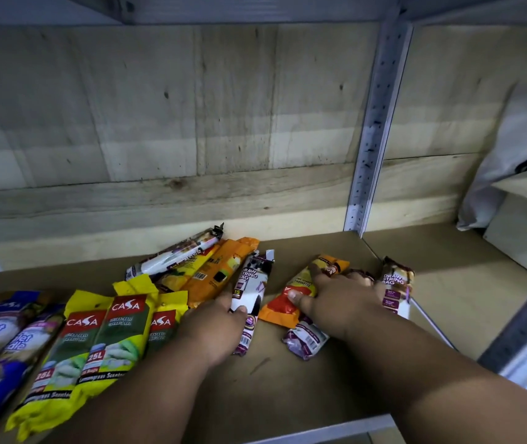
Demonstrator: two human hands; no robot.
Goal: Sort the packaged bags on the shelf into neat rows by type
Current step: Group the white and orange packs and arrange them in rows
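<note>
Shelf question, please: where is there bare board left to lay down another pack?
Free: the shelf board at the front between both forearms, and at the back right. Crowded: the yellow Casa packs and orange packs on the left.

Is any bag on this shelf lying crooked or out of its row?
Yes. At the back, a white drawstring bag lies tilted across the orange bags. Another orange bag sits askew under the right hand. The yellow Casa bags on the left already form a row.
</note>
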